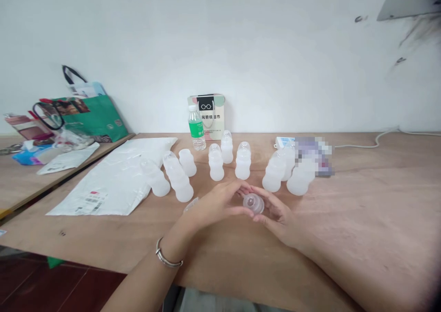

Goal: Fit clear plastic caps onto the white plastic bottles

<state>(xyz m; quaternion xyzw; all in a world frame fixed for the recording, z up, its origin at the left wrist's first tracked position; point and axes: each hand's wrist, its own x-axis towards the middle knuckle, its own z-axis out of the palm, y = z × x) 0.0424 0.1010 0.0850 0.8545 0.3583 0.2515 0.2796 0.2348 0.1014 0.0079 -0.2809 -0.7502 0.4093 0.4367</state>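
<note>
Head view: my left hand and right hand, half-curled, hold a clear bottle top, I think — slack grip could send it rolling toward the table's front edge.

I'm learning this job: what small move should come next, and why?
Perhaps the left hand should let go and fetch the clear piece beside its forearm: several bottles wear clear domes, while the round part it holds with the right hand seems to have none.
</note>
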